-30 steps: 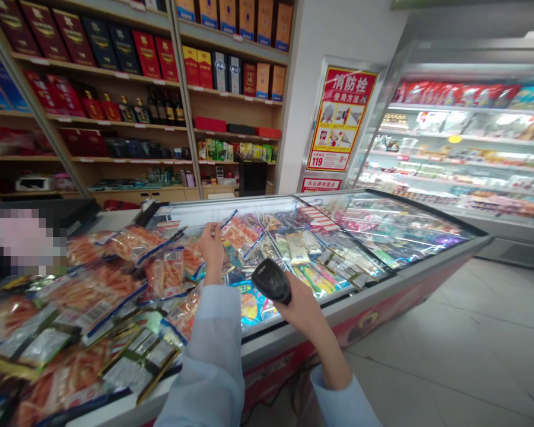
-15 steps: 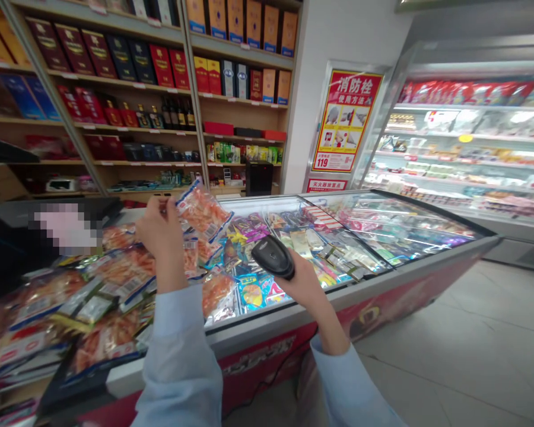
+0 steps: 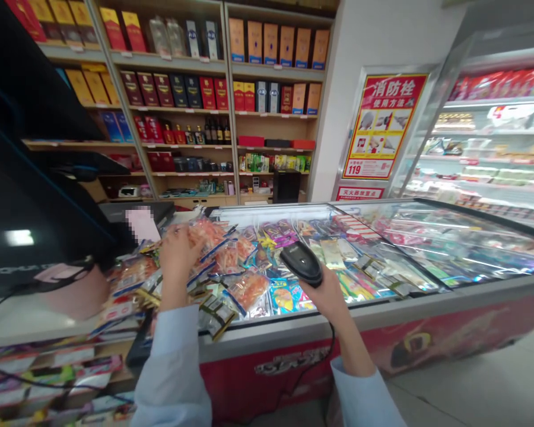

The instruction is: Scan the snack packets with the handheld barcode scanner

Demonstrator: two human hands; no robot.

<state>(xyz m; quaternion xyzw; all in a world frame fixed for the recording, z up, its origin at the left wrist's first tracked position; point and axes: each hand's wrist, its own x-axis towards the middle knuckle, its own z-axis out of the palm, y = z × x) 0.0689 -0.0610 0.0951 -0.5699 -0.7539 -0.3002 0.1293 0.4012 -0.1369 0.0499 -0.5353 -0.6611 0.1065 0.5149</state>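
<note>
Right hand [image 3: 331, 299] clenched round a black barcode scanner [image 3: 301, 264], left hand [image 3: 178, 256] half-curled on clear orange snack packets [image 3: 216, 258], white freezer rim [image 3: 338, 317] just below.

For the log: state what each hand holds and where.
Right hand grips a barcode scanner by its handle; left hand is among snack packets, hold unclear.

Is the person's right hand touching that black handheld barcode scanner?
Touching: the head view shows the right hand gripping the black handheld barcode scanner from underneath.

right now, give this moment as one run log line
left hand: over snack packets | right hand: holds barcode scanner | spot: chest freezer
</note>
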